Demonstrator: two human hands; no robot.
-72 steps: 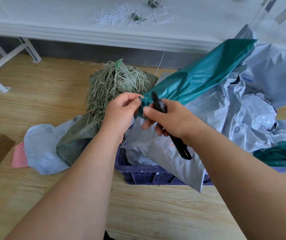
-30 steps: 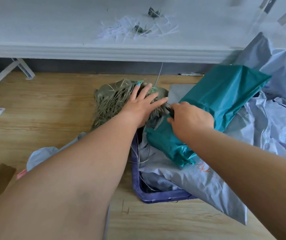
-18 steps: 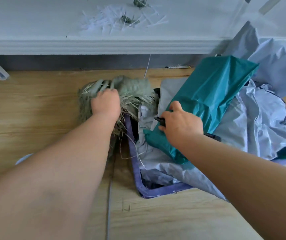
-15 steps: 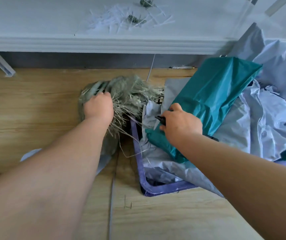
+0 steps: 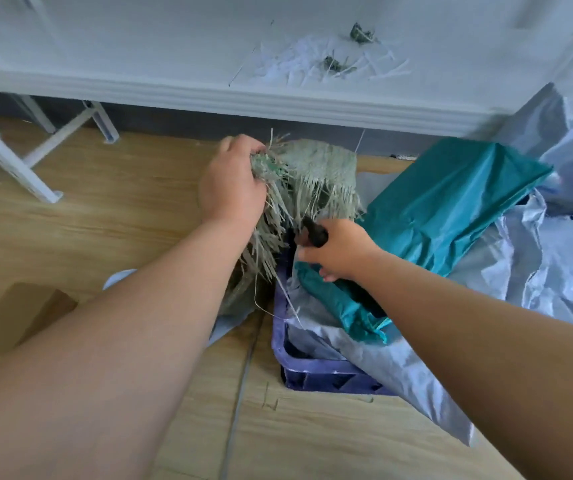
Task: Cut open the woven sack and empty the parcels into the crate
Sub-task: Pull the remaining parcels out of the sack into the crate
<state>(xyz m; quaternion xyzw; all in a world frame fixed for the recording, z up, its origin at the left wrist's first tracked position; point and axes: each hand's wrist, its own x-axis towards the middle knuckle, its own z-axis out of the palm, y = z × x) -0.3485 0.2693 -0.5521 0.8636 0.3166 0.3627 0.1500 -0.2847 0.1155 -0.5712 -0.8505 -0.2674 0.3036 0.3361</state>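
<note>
Left hand: fingers clenched on the frayed mouth of the woven sack; sack bunched over the crate's far left corner
Right hand: fingers curled round a black-handled cutter; blade hidden
Crate: purple, on the wooden floor
Parcels: teal parcel atop grey parcels, heaped in the crate
Worktop: white, beyond the crate; shredded scraps on it

The sack at the frame's centre is pale grey-green woven cloth with frayed, straw-coloured strands. The crate, lower centre, is purple-blue. One parcel right of centre is teal; the others are pale grey-blue. The tool's handle is black. The floor is light wood grain; the bench is white.
</note>
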